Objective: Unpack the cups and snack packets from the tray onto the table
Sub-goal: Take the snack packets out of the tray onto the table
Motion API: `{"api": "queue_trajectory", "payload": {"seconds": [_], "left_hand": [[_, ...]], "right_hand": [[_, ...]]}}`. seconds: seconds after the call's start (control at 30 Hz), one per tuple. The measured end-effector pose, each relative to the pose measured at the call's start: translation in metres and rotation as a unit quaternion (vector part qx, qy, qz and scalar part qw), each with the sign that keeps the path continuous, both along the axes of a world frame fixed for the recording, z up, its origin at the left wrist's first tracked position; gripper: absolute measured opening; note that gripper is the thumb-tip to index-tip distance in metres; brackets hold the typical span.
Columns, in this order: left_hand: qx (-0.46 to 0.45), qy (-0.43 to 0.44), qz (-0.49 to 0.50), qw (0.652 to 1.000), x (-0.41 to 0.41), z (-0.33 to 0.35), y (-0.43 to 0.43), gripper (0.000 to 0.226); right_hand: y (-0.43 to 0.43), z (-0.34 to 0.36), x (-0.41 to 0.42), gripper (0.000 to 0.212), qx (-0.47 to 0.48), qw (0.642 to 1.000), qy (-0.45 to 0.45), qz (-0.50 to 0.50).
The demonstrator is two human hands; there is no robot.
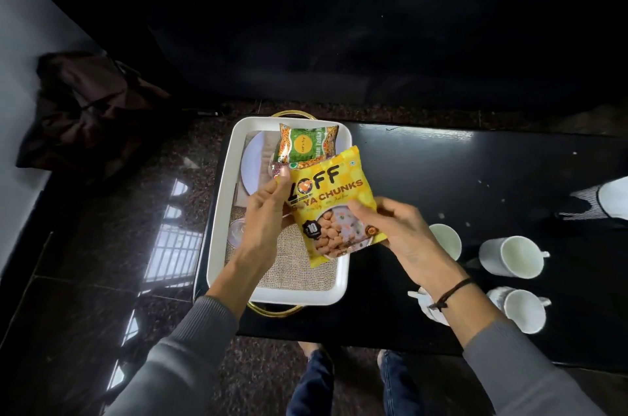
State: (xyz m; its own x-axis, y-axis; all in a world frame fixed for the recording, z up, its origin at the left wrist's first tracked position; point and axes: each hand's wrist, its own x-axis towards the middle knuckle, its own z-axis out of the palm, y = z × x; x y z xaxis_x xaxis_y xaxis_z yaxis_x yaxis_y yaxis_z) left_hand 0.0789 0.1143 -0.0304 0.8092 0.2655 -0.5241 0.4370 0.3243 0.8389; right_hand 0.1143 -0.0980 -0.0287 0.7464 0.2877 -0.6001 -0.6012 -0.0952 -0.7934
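Note:
A yellow soya chunks packet (334, 198) hangs over the right side of the white tray (221, 211). My left hand (263, 215) pinches its left edge, and my right hand (394, 228) grips its lower right side. A green snack packet (306, 143) lies at the far end of the tray, with a small reddish packet (276, 168) peeking out beside it. Several white cups stand on the black table (475, 177) to the right: one (447, 240) behind my right hand, one (511, 255) further right, one (521, 310) nearer me, and another (426, 305) partly hidden under my right wrist.
The tray has gold handles and holds a burlap mat (299, 266) and a pale round plate (253, 164). A brown bag (91, 109) lies on the floor at the left. A dark sofa fills the background. A striped white object (601, 201) sits at the table's right edge.

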Motion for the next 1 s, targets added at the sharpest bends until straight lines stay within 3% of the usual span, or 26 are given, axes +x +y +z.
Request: {"api": "queue_trajectory", "payload": {"seconds": [0.07, 0.13, 0.2, 0.3, 0.43, 0.63, 0.83, 1.0], "left_hand": [[-0.041, 0.0, -0.017, 0.999, 0.005, 0.003, -0.01, 0.057], [-0.017, -0.03, -0.078, 0.996, 0.008, 0.002, -0.022, 0.034], [0.018, -0.058, -0.115, 0.992, 0.011, 0.0, -0.033, 0.041], [0.026, -0.043, -0.108, 0.993, 0.019, -0.004, -0.044, 0.017], [0.024, -0.008, -0.136, 0.99, 0.035, 0.0, -0.052, 0.019], [0.004, 0.024, -0.127, 0.992, 0.054, -0.002, -0.072, 0.022], [-0.021, 0.067, -0.118, 0.99, 0.071, -0.009, -0.091, 0.042], [0.006, 0.085, -0.127, 0.988, 0.079, -0.014, -0.104, 0.019]], "right_hand": [[-0.004, -0.002, 0.001, 0.048, 0.006, 0.999, -0.006, -0.044], [-0.007, -0.004, 0.001, 0.051, -0.007, 0.999, -0.019, -0.027], [-0.012, -0.008, 0.003, 0.061, -0.013, 0.999, -0.027, -0.022], [-0.023, -0.009, 0.013, 0.072, 0.023, 0.999, 0.016, -0.032], [-0.035, -0.006, 0.025, 0.047, 0.022, 0.999, 0.012, -0.028], [-0.054, -0.005, 0.044, 0.043, 0.026, 0.996, -0.004, -0.08], [-0.066, -0.011, 0.063, 0.032, -0.003, 0.991, -0.026, -0.13], [-0.081, -0.019, 0.077, 0.034, -0.029, 0.993, -0.033, -0.108]]}}
